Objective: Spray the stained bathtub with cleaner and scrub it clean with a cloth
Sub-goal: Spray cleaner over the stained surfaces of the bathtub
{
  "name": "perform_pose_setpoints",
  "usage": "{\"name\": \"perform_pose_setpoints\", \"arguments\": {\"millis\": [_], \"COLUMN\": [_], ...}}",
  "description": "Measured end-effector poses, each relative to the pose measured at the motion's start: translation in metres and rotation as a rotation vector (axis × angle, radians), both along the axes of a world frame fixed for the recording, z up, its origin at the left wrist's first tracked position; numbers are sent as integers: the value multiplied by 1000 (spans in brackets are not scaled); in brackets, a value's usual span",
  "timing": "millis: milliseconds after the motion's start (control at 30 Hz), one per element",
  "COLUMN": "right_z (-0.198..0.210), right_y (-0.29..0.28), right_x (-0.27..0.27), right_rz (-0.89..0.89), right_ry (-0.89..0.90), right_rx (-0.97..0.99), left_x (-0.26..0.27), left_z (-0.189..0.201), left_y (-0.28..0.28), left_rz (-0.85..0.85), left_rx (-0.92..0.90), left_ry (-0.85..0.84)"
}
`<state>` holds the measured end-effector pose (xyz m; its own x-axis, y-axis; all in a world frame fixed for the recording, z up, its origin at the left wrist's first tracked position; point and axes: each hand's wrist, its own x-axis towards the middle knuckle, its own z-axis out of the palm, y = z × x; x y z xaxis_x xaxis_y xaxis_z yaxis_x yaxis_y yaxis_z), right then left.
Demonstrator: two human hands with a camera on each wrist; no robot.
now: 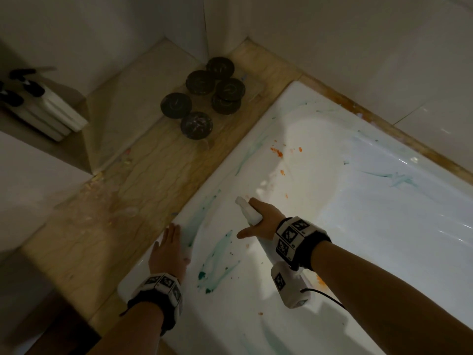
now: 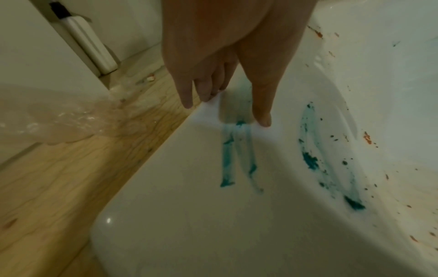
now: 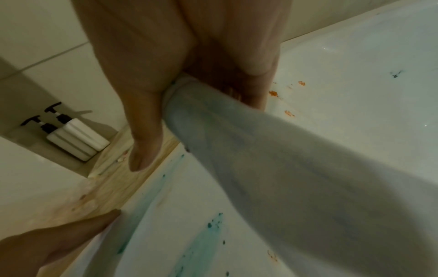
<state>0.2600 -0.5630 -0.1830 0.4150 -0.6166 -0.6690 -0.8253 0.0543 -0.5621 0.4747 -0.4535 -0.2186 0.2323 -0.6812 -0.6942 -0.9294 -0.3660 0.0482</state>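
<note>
The white bathtub (image 1: pixel 358 226) is smeared with teal stains (image 1: pixel 217 252) and dotted with orange stains (image 1: pixel 277 152). My right hand (image 1: pixel 266 221) hovers over the tub's near end and grips a white spray bottle (image 1: pixel 249 212) by its neck, nozzle pointing toward the far-left wall of the tub. In the right wrist view the right hand (image 3: pixel 142 93) wraps the spray bottle (image 3: pixel 284 168), whose body runs back toward the camera. My left hand (image 1: pixel 167 249) lies flat with straight fingers on the tub's left rim, beside teal streaks (image 2: pixel 227 159). No cloth shows in any view.
A wooden ledge (image 1: pixel 128 213) runs along the tub's left side, with several dark round candles (image 1: pixel 202 98) at its far corner and crumpled clear plastic (image 2: pixel 59 121) nearer. White pump bottles (image 1: pixel 51 108) stand in a wall niche at left. Tiled walls close the corner.
</note>
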Motion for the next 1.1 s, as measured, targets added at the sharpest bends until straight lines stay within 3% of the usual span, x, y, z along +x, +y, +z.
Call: {"name": "perform_pose_setpoints", "arguments": {"millis": [133,333,700,867,1000,1100], "right_z": [2,10,11,18,23,28], "right_y": [7,23,66,87,104,115], "right_x": [3,10,30,37,40,45], "right_rz": [23,3,83,98,156,175], "right_ry": [-29,-18,-46,56,8,67], "right_rx": [16,11,17,-1,52,63], "left_x": [8,17,25,26,30,36], "left_z": [4,8,9,4,2,0], "left_y": [11,36,87,110,116,117], "left_rz": [-33,22,306,235,232,210], "left_rx": [35,69,200,198,174,195], "left_ry": [-108,-119,-44,-2,50,44]}}
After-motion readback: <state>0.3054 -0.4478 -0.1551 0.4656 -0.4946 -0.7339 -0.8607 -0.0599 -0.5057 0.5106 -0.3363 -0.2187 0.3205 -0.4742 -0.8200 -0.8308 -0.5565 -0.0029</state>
